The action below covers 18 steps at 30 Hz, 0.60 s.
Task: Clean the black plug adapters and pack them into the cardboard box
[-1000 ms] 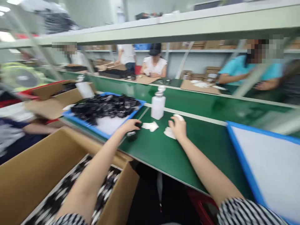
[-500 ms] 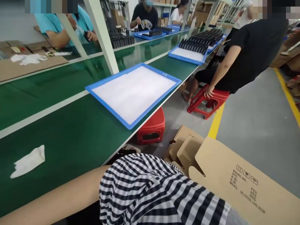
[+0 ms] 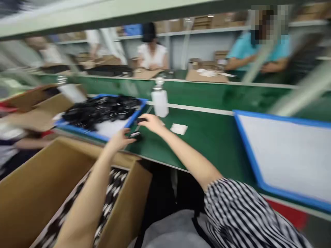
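My right hand (image 3: 153, 124) is over the green bench top, fingers closed on a small black part (image 3: 142, 120). To its left, my left hand (image 3: 119, 139) has its thumb and fingers bent about another small black part with a pale patch (image 3: 135, 135). Motion blur hides the exact kind of both parts. Just beyond my left hand is a blue-rimmed tray (image 3: 141, 112) with a heap of glossy black pieces (image 3: 103, 108) on a white lining. A white pump bottle (image 3: 160, 101) stands upright behind my right hand, and a white cloth (image 3: 179, 129) lies to the right.
A deep cardboard box (image 3: 139, 186) with dark and shiny pieces stands below my left arm. At the right, a white-lined tray with a blue rim (image 3: 248, 148) rests on the bench (image 3: 207, 144). Slanted posts and an overhead beam (image 3: 155, 17) frame the bench. People sit opposite.
The view has swung left, from the white-lined tray and aisle to the tray of black pieces. Both my hands have come into view, with small black parts at their fingers.
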Each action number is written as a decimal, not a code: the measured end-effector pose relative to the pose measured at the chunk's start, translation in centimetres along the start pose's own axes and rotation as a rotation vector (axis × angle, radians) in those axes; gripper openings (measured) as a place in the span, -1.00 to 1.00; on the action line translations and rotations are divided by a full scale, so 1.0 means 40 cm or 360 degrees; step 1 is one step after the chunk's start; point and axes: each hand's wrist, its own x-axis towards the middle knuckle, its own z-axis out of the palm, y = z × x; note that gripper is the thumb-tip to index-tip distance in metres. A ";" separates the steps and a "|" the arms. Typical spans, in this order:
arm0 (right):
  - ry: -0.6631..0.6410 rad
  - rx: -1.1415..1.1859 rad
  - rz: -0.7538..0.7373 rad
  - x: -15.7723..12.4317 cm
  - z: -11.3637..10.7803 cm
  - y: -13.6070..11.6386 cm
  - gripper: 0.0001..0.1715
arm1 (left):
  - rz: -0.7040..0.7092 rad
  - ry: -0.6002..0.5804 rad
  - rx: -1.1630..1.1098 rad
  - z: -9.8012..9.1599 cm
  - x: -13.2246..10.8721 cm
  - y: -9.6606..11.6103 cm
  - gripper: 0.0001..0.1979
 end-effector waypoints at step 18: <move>-0.0764 -0.0171 -0.0318 0.045 0.113 -0.057 -0.73 | 0.0152 0.0176 -0.0358 0.046 -0.022 -0.081 -0.64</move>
